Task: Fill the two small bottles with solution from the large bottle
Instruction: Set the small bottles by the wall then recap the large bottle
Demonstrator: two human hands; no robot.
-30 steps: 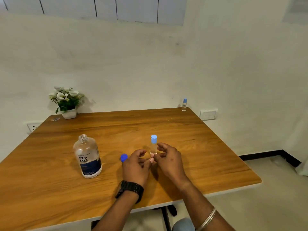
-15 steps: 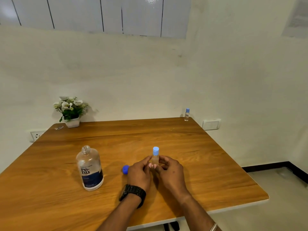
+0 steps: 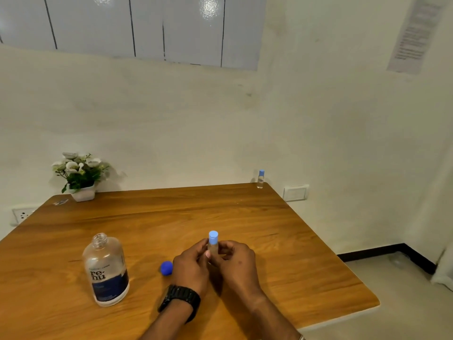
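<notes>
Wall socket: on the wall at the far left, just past the table edge.
Flower pot: white pot of white flowers, upright at the far left corner of the wooden table.
Large bottle: upright on the near left of the table, neck open with no cap, dark blue label reading "re-nu", well left of the hands.
Dark blue cap: lying on the table between the large bottle and the left hand, just beside the hand.
Left hand: black watch on the wrist; fingers curled, pinching the held small bottle from its left side.
Held small bottle: upright between both hands near the table's middle, light blue cap on; its base is hidden, so whether it touches the table cannot be told.
Right hand: fingers curled around the same bottle from the right.
Far small bottle: upright at the far right corner, light blue cap on.
Wall switch plate: white, on the right wall just beyond that corner.
</notes>
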